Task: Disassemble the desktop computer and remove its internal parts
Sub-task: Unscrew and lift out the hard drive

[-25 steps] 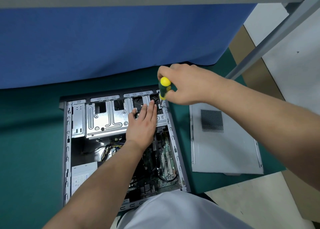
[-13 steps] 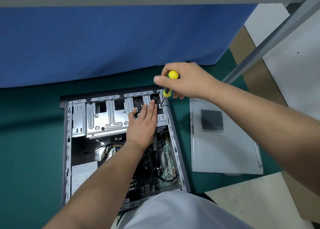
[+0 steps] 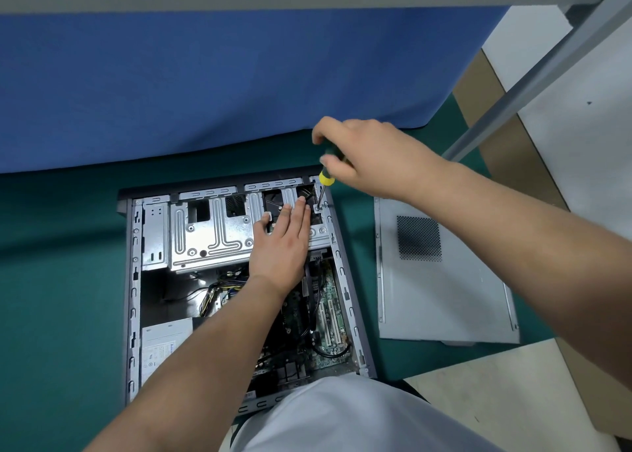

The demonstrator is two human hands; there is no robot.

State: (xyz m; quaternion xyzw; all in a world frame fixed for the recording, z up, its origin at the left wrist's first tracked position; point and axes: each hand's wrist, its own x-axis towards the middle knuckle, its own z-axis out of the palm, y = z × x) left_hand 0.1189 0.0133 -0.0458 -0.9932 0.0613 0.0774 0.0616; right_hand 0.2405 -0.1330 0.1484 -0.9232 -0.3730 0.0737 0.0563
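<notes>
While left hand (image 3: 278,246) steadies drive cage (image 3: 208,236) — right hand (image 3: 362,157) grips screwdriver (image 3: 324,181).

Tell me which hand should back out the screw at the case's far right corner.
Right hand: it grips the screwdriver, tip on that screw. Left hand lies flat on the drive cage.

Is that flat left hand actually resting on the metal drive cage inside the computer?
Touching. The head view shows the left hand lying flat, palm down, on the silver drive cage, with no gap under the palm; its fingertips reach past the cage's edge.
</notes>
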